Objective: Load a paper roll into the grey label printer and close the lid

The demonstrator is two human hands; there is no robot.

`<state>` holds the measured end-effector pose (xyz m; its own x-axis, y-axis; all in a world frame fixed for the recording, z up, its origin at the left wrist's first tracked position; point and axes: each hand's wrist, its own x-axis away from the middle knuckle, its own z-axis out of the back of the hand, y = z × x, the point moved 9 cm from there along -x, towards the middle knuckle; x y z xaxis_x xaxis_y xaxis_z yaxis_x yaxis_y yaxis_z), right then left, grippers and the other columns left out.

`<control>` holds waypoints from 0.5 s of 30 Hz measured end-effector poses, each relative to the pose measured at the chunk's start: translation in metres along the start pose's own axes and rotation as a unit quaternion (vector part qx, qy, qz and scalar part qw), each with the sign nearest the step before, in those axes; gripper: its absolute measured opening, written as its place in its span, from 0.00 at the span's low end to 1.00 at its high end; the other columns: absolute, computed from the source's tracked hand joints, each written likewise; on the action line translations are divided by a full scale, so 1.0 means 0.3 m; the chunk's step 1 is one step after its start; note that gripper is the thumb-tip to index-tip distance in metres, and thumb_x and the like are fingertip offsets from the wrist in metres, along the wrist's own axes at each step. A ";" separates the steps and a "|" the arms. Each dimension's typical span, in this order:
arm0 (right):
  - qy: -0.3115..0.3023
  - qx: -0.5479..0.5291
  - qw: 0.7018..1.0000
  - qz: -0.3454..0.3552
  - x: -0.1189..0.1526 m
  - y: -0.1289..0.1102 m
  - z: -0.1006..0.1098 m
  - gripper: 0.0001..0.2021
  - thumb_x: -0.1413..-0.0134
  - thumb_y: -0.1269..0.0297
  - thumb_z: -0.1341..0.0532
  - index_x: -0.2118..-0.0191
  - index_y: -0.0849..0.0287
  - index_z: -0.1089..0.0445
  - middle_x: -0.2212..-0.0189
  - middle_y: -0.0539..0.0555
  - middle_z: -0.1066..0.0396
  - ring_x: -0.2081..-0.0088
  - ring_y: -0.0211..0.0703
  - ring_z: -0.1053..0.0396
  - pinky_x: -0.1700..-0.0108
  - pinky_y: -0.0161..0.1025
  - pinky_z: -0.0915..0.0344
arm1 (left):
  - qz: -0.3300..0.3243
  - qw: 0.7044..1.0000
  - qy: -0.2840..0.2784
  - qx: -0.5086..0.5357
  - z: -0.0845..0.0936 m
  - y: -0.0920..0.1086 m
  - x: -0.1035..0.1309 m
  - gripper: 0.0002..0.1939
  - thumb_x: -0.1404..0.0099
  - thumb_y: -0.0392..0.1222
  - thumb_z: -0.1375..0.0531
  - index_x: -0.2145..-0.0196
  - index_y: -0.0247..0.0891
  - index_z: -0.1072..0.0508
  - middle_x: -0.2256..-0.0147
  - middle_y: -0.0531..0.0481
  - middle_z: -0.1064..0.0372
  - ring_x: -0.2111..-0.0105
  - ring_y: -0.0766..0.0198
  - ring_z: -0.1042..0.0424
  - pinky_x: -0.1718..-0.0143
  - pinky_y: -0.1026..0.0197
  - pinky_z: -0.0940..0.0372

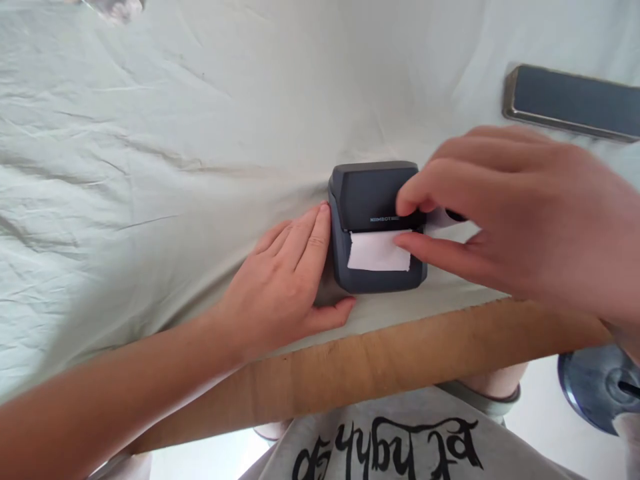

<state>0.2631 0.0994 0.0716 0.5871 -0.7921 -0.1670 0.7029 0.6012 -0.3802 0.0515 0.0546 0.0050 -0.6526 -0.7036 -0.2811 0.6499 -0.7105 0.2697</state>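
A dark label printer (373, 190) sits on the cloth-covered table near its front edge. From its slot a white paper label (373, 252) sticks out over the front. My left hand (285, 280) rests against the printer's left side, fingers stretched out and thumb apart. Over the printer's right side is my right hand (505, 213), slightly blurred. Its thumb tip is at the label's right part and its index finger is over the lid, with a gap between them. A small pale object with a black end (454, 215) shows partly beneath the right hand; its kind is unclear.
A dark flat box with a metallic rim (575, 100) lies at the far right. The wooden table edge (350, 367) runs along the front. Shiny clear plastic (117, 9) shows at the top left. A dark round base (597, 387) stands below, at right.
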 end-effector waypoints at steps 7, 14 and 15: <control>0.000 0.079 0.996 0.042 -0.136 -0.012 0.046 0.09 0.24 0.48 0.26 0.46 0.41 0.19 0.74 0.43 0.28 0.73 0.38 0.35 0.68 0.45 0.49 | 0.027 0.998 -0.024 0.043 -0.009 -0.007 0.004 0.49 0.23 0.49 0.33 0.15 0.29 0.48 0.22 0.21 0.32 0.23 0.28 0.27 0.22 0.30 0.29; -0.084 0.024 0.996 -0.034 -0.205 0.082 0.010 0.16 0.37 0.46 0.16 0.60 0.45 0.19 0.80 0.39 0.29 0.75 0.39 0.31 0.71 0.48 0.43 | 0.137 0.828 0.201 0.505 0.042 -0.223 0.032 0.24 0.26 0.48 0.30 0.34 0.56 0.16 0.39 0.51 0.13 0.36 0.48 0.14 0.35 0.48 0.18; -0.059 0.012 0.997 -0.048 -0.206 0.092 0.024 0.16 0.39 0.46 0.15 0.61 0.44 0.19 0.80 0.39 0.29 0.75 0.39 0.31 0.71 0.48 0.41 | 0.180 0.798 0.199 0.540 0.028 -0.255 0.032 0.21 0.29 0.48 0.28 0.40 0.55 0.13 0.42 0.51 0.12 0.38 0.48 0.14 0.37 0.49 0.17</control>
<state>0.2492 0.1657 0.0780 0.5590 -0.8289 -0.0213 0.7668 0.5265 -0.3672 -0.0078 0.1021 -0.0107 -0.1840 -0.9581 -0.2196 -0.0869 -0.2067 0.9745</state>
